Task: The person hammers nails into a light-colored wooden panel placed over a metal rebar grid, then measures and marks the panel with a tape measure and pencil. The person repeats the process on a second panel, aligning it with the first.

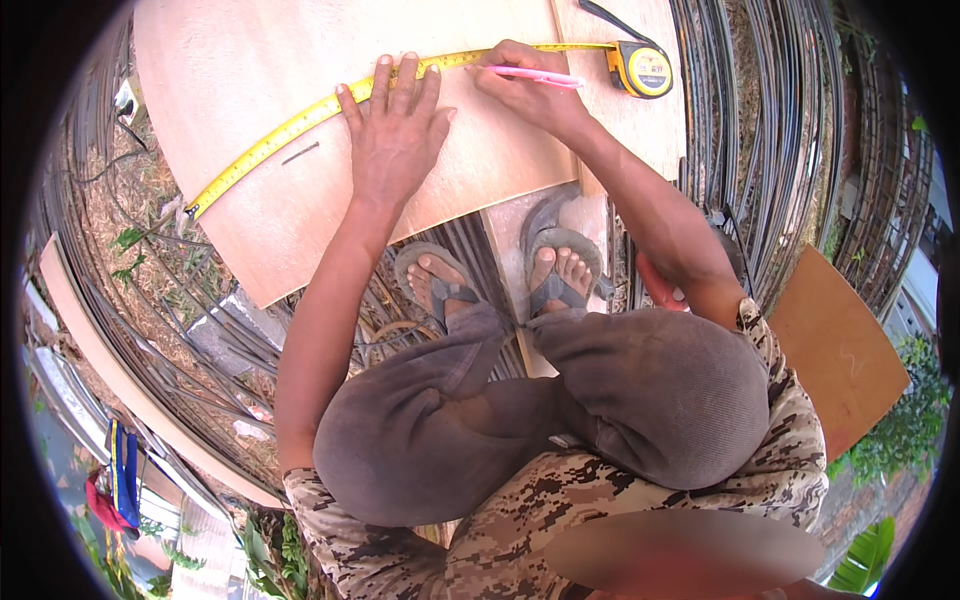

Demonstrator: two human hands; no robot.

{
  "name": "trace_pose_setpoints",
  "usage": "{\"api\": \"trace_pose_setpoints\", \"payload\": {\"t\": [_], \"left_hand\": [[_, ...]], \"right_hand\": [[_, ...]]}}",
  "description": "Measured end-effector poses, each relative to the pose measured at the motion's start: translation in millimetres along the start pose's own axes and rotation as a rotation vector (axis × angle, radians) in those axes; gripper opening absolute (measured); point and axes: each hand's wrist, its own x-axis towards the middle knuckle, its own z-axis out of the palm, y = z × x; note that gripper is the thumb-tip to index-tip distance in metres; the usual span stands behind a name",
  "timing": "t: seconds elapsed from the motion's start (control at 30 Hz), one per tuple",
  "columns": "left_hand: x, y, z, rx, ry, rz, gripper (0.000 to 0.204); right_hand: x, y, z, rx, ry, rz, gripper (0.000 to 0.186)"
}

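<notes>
A yellow tape measure (643, 70) lies at the right of a pale plywood sheet (240, 90), its blade (285, 132) drawn out leftward across the wood to the sheet's left edge. My left hand (395, 135) is flat with fingers spread, the fingertips resting on the blade and holding it down. Pinched in my right hand (528, 90) is a pink pen (535, 75), close to the blade's near edge; where its tip meets the wood is hidden by my fingers. A nail (300, 153) lies loose on the plywood, left of my left hand.
Long bundles of steel rods (770, 120) run along the right side and beneath the plywood. My sandalled feet (560, 270) stand just at the sheet's near edge. A brown board (838, 350) leans at the right, and a curved-looking wooden strip (130, 375) lies at the left.
</notes>
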Motion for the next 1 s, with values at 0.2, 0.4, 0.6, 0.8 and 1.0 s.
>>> {"api": "trace_pose_setpoints", "payload": {"t": [0.2,0.4,0.6,0.8,1.0], "left_hand": [[2.0,-2.9,-0.3,0.0,-0.004,-0.001,0.049],[5.2,-6.2,-0.2,-0.007,-0.005,-0.003,0.049],[7.0,-10.1,2.2,-0.006,-0.009,0.002,0.05],[10.0,-12.7,2.7,0.004,-0.008,0.003,0.05],[12.9,-16.9,2.9,-0.001,-0.002,0.005,0.05]], "right_hand": [[2.4,-0.9,2.7,0.046,0.026,0.021,0.027],[7.3,2.2,1.2,0.035,-0.009,0.039,0.025],[9.2,4.3,7.5,0.061,0.045,0.001,0.024],[15.2,3.0,3.8,0.016,-0.012,0.02,0.025],[18.9,1.2,8.1,0.052,0.026,0.043,0.026]]}}
